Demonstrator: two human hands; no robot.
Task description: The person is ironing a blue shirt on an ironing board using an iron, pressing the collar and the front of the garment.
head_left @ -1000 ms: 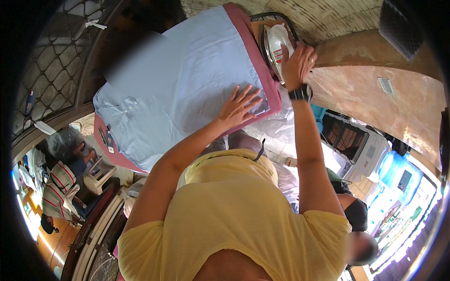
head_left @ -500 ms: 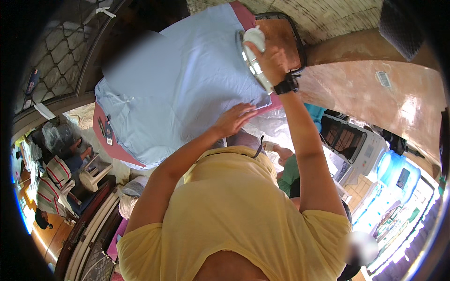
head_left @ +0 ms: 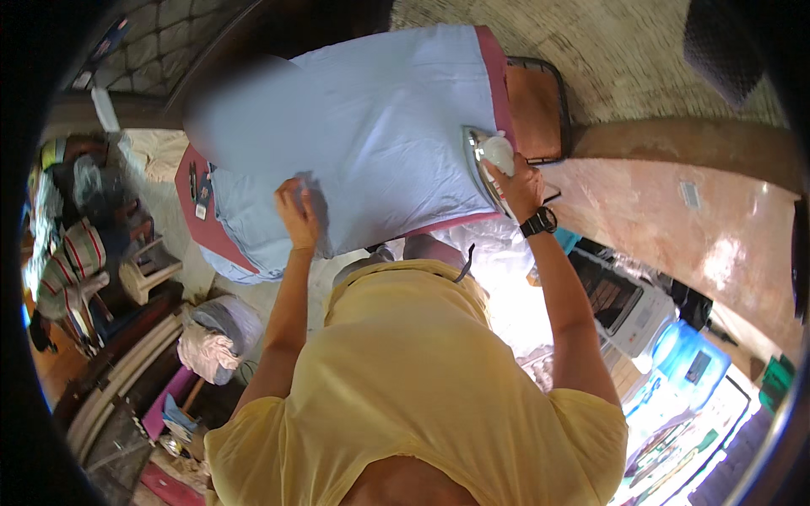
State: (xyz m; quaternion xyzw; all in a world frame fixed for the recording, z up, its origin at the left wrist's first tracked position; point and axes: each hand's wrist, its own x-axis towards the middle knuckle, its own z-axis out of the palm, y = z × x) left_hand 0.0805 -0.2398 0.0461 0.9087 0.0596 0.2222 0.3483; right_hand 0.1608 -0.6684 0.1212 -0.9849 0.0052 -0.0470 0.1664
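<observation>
gripping the iron [head_left: 489, 156], the right hand [head_left: 523, 185] has its fingers closed around the handle; the iron sits on the blue cloth [head_left: 388, 126] at the right edge, just beside the maroon strip of the board [head_left: 196, 223]. the left hand [head_left: 298, 215] is unclenched, fingers loosely bent over the near part of the cloth, well apart from the iron; i cannot tell how firmly it presses. a black watch [head_left: 538, 222] circles the right wrist. past the cloth's right edge is a brown panel [head_left: 536, 110], and a tag [head_left: 203, 202] lies on the board's left end
</observation>
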